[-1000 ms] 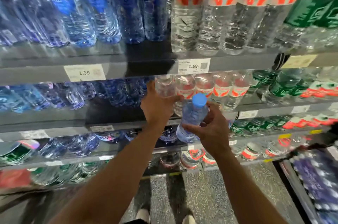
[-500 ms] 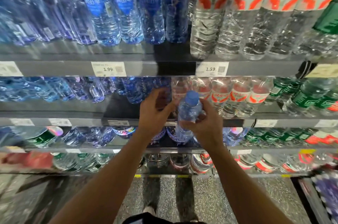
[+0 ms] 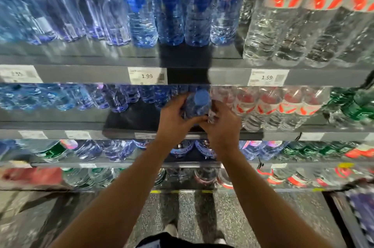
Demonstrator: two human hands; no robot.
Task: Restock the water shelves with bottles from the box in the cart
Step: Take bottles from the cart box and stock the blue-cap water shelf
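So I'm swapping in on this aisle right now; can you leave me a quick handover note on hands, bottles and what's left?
Left hand and right hand both grip one blue-capped bottle, at the second shelf, between the blue bottles and the red-labelled bottles.
Done: bottle brought to its slot.
Left: set it down and release; the box isn't in view, so I can't tell how many remain.

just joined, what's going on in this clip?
A person is restocking water at a store shelf. Both hands, left hand and right hand, hold a blue-capped bottle and are setting it into the second shelf, at the right end of the blue bottles, beside the red-labelled bottles. The bottle is upright at the shelf front and not yet let go.
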